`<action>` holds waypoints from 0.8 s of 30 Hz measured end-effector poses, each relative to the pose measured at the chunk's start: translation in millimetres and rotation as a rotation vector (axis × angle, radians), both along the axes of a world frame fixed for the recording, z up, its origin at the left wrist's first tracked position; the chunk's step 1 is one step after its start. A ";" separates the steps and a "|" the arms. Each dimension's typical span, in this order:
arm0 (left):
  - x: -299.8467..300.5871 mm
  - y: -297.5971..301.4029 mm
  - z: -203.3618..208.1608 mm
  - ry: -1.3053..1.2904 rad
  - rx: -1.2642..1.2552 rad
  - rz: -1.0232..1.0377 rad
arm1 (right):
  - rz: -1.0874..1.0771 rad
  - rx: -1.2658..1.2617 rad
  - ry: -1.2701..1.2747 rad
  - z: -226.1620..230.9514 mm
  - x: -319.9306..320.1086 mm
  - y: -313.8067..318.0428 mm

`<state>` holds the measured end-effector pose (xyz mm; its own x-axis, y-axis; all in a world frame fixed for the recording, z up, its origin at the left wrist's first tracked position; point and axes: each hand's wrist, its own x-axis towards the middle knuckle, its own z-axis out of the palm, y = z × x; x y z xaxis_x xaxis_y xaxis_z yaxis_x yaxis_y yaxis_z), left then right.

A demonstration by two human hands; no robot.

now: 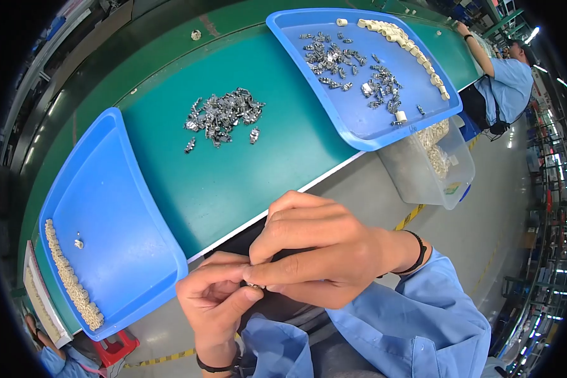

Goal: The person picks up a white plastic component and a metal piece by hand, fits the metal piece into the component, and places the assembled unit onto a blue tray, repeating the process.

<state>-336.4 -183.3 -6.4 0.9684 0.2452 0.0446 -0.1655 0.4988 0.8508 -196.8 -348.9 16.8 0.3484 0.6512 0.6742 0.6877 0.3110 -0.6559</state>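
My left hand [215, 301] and my right hand [324, 252] meet in front of my body, below the table's near edge. Between their fingertips is a small part [254, 286], mostly hidden; only a pale and metallic glint shows. Both hands are closed, thumbs and fingers pinched together around it. Beyond them, a loose pile of small silvery metal pieces [223, 116] lies on the green tabletop [258, 183].
The left blue tray [123, 208] holds a row of cream pieces [69, 280]. In the right blue tray [334, 116] are metal pieces and cream cylinders [409, 45]. A clear bin [416, 173] stands below it. Another person [507, 82] works at far right.
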 end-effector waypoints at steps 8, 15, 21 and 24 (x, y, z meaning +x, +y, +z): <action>20.0 46.2 58.8 0.193 0.794 -0.152 | -0.149 -0.047 -0.209 -18.3 33.5 14.2; 170.4 139.0 83.9 0.116 1.250 0.125 | -0.676 -0.368 -0.402 -53.9 89.5 38.0; 316.6 211.6 19.2 0.145 1.295 0.249 | -0.715 -0.363 -0.367 -58.2 93.5 37.9; 358.8 219.1 -5.6 0.130 1.387 0.247 | -0.784 -0.320 -0.276 -50.4 89.4 38.7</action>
<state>22.4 35.8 -12.1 0.9234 0.2378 0.3013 -0.0083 -0.7723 0.6351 -107.4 -310.2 -33.6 0.6254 0.4652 0.6265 0.7720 -0.4855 -0.4102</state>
